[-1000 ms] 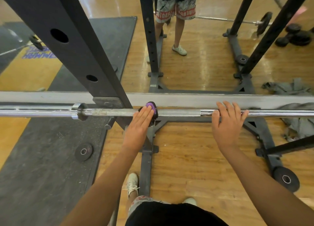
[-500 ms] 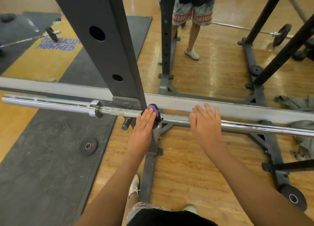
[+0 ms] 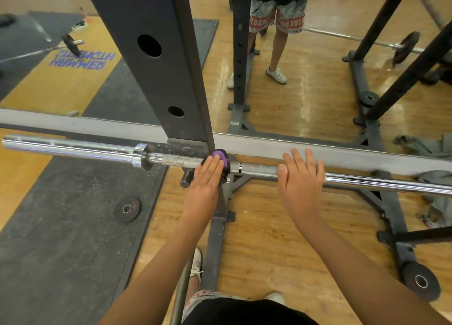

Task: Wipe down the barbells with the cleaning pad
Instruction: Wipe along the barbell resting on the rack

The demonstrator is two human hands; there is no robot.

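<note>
Purple cleaning pad (image 3: pixel 220 155): sitting under the left grip's fingertips, hugging the barbell's knurled shaft.
Left grip (image 3: pixel 206 178): released, fingers lying straight and pressing the pad flat, probably so that it is rubbing the steel rather than slipping off.
Right grip (image 3: pixel 300 180): released, fingers draping over the shaft near the left grip's right side, likely steadying the bar against rolling.
Barbell (image 3: pixel 256 169): running under both grips, extending left past its collar (image 3: pixel 140 156).
Rack upright (image 3: pixel 156 80): standing just behind the left grip, crowding leftward wiping.
</note>
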